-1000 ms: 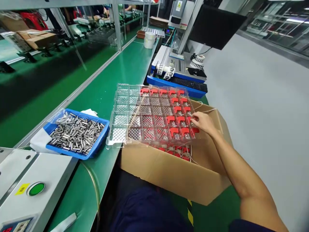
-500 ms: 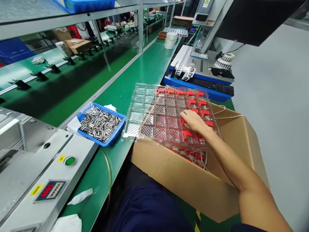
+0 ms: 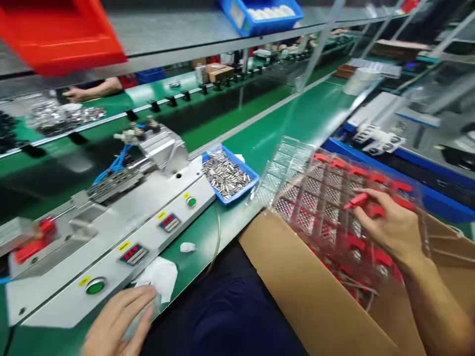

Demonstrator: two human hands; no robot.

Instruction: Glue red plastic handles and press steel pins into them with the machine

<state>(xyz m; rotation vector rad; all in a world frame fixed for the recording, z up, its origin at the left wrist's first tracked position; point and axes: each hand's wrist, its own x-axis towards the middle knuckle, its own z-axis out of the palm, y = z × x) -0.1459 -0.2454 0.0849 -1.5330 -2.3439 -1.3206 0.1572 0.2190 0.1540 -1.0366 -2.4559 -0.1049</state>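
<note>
My right hand [image 3: 393, 225] pinches a red plastic part [image 3: 358, 200] just above a clear compartment tray [image 3: 293, 163]. More red parts sit in the tray's right-hand cells, while cells on its left hold none. The tray rests across an open cardboard box [image 3: 297, 282], where further red parts show beneath it. At the bottom left, my left hand [image 3: 120, 321] curls around a pale greenish wad [image 3: 139, 319], blurred and partly covered by the fingers. It is beside a white cloth [image 3: 161, 277] and in front of a metal bench machine [image 3: 133, 207] with a red part [image 3: 37, 242] at its left end.
A blue bin [image 3: 256, 180] of small metal cylinders stands between machine and tray. Overhead, a shelf [image 3: 166, 29] carries an orange-red bin [image 3: 63, 34] and a blue bin [image 3: 267, 22]. A thin hose [image 3: 218, 237] crosses the green bench. Across the line, another person's arm [image 3: 96, 90] shows.
The view has swung left, bringing the machine and my left hand into sight. My right hand now holds a red part raised above the tray.
</note>
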